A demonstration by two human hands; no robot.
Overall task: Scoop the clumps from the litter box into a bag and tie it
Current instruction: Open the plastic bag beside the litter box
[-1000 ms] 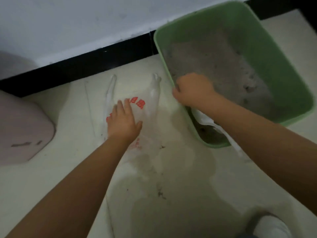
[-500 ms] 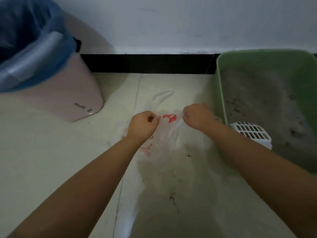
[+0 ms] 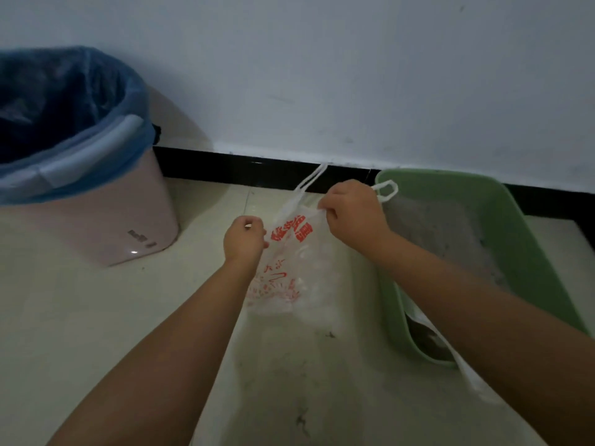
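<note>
Right hand (image 3: pixel 352 214) over bag (image 3: pixel 291 272) rim

bag (image 3: pixel 299 272): thin crinkled plastic | litter box (image 3: pixel 521 252): smooth matt plastic

The bag (image 3: pixel 299 268) is thin, see-through white plastic, printed with red lettering near the top and a looser red pattern of strokes lower down. The litter box (image 3: pixel 528 252) is pale green, filled with dull grey litter (image 3: pixel 444 233) flecked with darker specks. The bin (image 3: pixel 106 220) is soft pink, lined with a blue liner (image 3: pixel 64 101) that looks almost navy inside. The floor (image 3: pixel 80 317) is cream, the skirting (image 3: pixel 241 170) glossy black, the wall (image 3: pixel 322 75) bluish white.
</note>
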